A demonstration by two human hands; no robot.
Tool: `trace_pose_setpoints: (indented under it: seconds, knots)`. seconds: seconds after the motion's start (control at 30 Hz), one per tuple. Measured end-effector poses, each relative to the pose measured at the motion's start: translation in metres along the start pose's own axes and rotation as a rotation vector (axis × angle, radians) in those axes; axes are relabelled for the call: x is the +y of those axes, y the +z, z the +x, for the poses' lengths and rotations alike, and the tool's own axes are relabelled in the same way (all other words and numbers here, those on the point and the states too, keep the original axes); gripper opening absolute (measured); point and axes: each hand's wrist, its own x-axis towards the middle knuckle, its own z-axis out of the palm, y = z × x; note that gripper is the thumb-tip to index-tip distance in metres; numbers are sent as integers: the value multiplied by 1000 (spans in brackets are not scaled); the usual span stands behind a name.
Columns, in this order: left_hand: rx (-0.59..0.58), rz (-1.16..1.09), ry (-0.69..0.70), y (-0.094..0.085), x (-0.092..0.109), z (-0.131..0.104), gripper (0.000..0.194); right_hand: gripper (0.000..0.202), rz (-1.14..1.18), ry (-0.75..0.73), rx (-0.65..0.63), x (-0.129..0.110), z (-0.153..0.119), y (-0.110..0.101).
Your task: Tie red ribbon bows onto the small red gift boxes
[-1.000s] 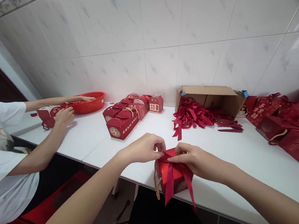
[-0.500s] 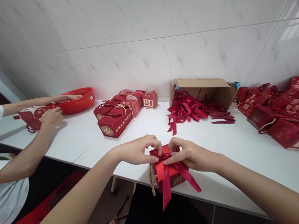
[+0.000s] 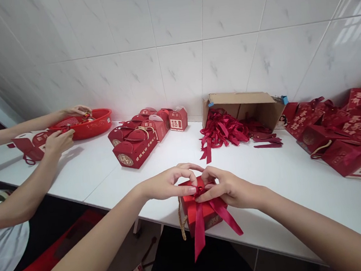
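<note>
A red box (image 3: 192,213) stands at the table's front edge, with a gold cord hanging at its left side. Dark red ribbon (image 3: 200,231) is looped on its top, and two tails hang over the front. My left hand (image 3: 175,185) pinches the ribbon at the knot from the left, fingers bent. From the right, my right hand (image 3: 225,188) grips the ribbon beside the knot between thumb and fingers. The two hands nearly touch over the box top, and the fingers partly hide the knot.
Red boxes (image 3: 137,146) stand together at centre left. Behind, a cardboard box (image 3: 243,98) lies on its side, spilling red ribbons (image 3: 223,129). More red boxes (image 3: 345,158) are piled at right. At left, a person's hands hold a box and small items by a red basin (image 3: 99,124).
My left fingers have shifted slightly around the knot; my right hand has barely moved. The other person's far hand has lifted from the basin with small items. The view has shifted slightly.
</note>
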Motion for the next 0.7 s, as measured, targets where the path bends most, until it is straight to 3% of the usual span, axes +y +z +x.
trace_pose_setpoints:
  seconds: [0.27, 0.57, 0.7]
  knots:
    - [91, 253, -17, -3, 10, -2, 15, 35, -45, 19, -13, 0, -5, 0]
    - [154, 94, -6, 6, -1, -3, 18, 41, 5, 72, -43, -1, -4, -1]
    - [297, -2, 24, 20, 1, -2, 20, 38, 11, 98, -54, -5, -1, -3]
